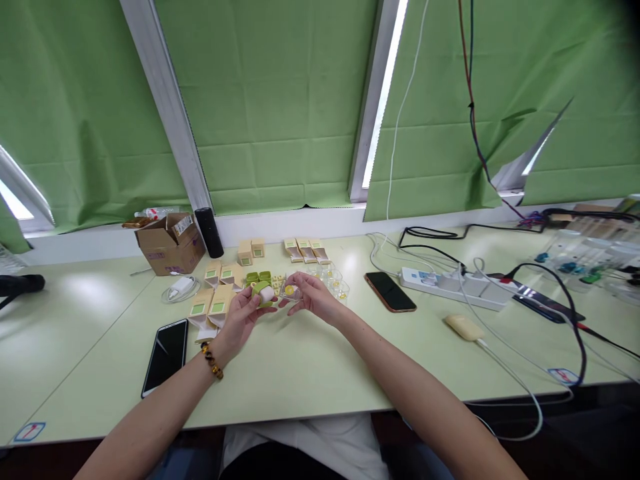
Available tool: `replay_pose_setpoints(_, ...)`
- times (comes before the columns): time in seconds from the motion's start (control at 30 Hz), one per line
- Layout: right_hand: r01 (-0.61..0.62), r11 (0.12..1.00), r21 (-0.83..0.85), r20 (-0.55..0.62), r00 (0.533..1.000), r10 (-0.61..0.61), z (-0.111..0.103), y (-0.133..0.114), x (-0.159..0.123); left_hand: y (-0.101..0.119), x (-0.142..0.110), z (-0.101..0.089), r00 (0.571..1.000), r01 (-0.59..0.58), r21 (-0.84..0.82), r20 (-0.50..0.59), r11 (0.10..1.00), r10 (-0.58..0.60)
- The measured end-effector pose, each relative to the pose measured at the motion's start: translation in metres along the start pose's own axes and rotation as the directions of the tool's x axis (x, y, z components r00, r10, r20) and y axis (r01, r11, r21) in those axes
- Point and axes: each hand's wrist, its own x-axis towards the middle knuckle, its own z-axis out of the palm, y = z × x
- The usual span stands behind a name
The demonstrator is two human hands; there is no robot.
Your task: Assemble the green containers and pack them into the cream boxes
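My left hand point(245, 312) is closed around a small green case point(261, 288) with a rounded white piece point(267, 294) showing in it. Close by, my right hand point(311, 297) pinches a clear plastic piece with a yellow centre point(289, 291). Behind the hands lie green cases point(259, 276) and small yellowish pieces point(277, 280). Several clear cups with yellow centres point(341, 289) sit just right of my right hand, partly covered by it. Open cream cartons with green labels point(220, 307) stand beside my left hand.
More cream cartons point(306, 249) stand toward the wall. A white phone point(166, 357) lies left; another phone point(390, 291) and a power strip point(453, 287) with trailing cables lie right. A cardboard box point(171, 244) and black cylinder point(209, 233) stand at the back left.
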Motion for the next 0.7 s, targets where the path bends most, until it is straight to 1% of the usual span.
replay_pose_setpoints(0.1,0.018,0.996,0.089,0.02,1.0,-0.019,0.0012,0.0027,0.0,0.0011,-0.0002,0.0012,1.0,-0.006,-0.009,-0.005,1.0,0.006)
replay_pose_setpoints(0.2,0.044,0.986,0.162,-0.017,0.999,-0.041,0.002,0.0057,0.001,0.0009,0.0007,0.0012,1.0,-0.018,-0.018,-0.008,1.0,0.018)
replay_pose_setpoints(0.37,0.033,0.97,0.242,-0.048,0.999,-0.022,0.0017,0.0096,0.0027,0.0,0.0021,0.0011,0.999,-0.039,-0.005,-0.023,0.999,0.039)
replay_pose_setpoints(0.47,0.082,0.97,0.229,-0.085,0.994,-0.064,0.0019,0.0106,0.0017,-0.0005,0.0022,0.0007,0.999,-0.038,-0.005,-0.032,0.999,0.038)
replay_pose_setpoints(0.57,0.125,0.977,0.172,-0.122,0.987,-0.105,0.0025,0.0097,-0.0001,-0.0017,0.0023,-0.001,0.998,-0.043,-0.006,-0.038,0.999,0.043)
replay_pose_setpoints(0.7,0.12,0.981,0.15,-0.152,0.984,-0.097,0.001,0.0087,-0.0004,-0.0027,0.0023,-0.0031,0.998,-0.045,0.005,-0.041,0.999,0.045)
